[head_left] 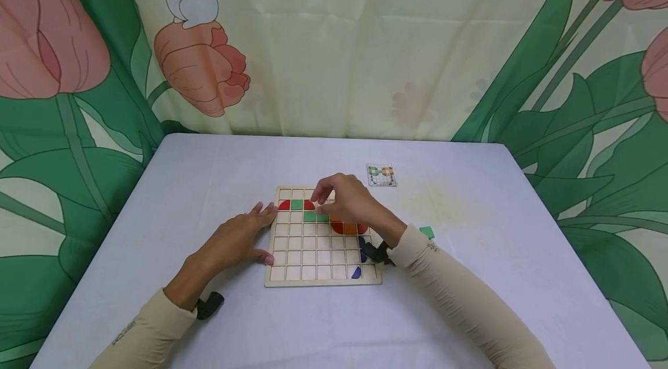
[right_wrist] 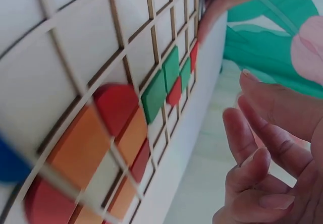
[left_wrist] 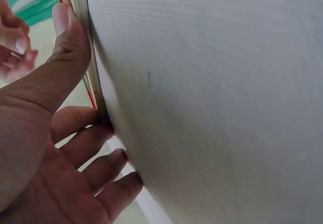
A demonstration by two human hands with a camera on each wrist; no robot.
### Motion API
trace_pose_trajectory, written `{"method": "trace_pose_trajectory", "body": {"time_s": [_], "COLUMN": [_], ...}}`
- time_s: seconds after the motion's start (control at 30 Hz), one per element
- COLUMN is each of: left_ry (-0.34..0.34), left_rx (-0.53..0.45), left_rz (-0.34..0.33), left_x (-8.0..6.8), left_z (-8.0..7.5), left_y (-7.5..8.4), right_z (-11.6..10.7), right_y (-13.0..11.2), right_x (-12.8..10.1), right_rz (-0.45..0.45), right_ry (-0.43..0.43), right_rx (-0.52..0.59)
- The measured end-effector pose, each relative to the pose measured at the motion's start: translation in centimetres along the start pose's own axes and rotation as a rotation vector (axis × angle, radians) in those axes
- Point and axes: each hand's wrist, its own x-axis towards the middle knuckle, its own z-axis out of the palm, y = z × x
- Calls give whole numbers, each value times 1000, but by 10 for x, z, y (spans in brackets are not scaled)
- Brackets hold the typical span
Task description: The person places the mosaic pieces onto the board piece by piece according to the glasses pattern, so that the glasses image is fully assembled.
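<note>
A wooden grid board (head_left: 302, 257) lies on the white table, holding flat coloured pieces. Along its far left are a green square (head_left: 297, 205) and rounded red pieces (head_left: 284, 205); orange pieces (right_wrist: 79, 143) and more red ones (right_wrist: 116, 108) sit towards the right. My left hand (head_left: 235, 241) rests at the board's left edge, its thumb and fingertips touching the rim (left_wrist: 96, 82). Above the far rows hovers my right hand (head_left: 347, 201), fingers loosely bent, with no piece visible in them in the right wrist view. It hides part of the grid.
Behind the board lies a small pattern card (head_left: 381, 174). A loose green square (head_left: 427, 232) is on the cloth to the right, near the right sleeve (head_left: 449, 270). A blue piece (head_left: 356, 272) sits near the board's front right. A printed curtain (head_left: 334, 67) hangs behind the table.
</note>
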Motion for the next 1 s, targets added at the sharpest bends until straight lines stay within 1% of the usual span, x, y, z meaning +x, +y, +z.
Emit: {"method": "trace_pose_trajectory", "body": {"time_s": [0.17, 0.37, 0.53, 0.67, 0.83, 1.0], "left_ry": [4, 2, -6, -7, -11, -12], "left_rx": [0, 4, 5, 7, 8, 8], "left_rz": [-1, 0, -6, -12, -17, -22], "left_x": [0, 0, -1, 0, 0, 0], "left_z": [0, 0, -2, -2, -2, -1], "left_y": [1, 1, 2, 2, 3, 3], "right_z": [-12, -25, -36, -41, -43, -40], "right_y": [13, 29, 44, 57, 70, 80], "right_x": [-19, -42, -60, -75, -90, -102], "right_rz": [61, 155, 187, 233, 283, 276], "right_ry": [17, 45, 80, 98, 80, 44], "right_rx": [26, 4, -6, -10, -5, -13]}}
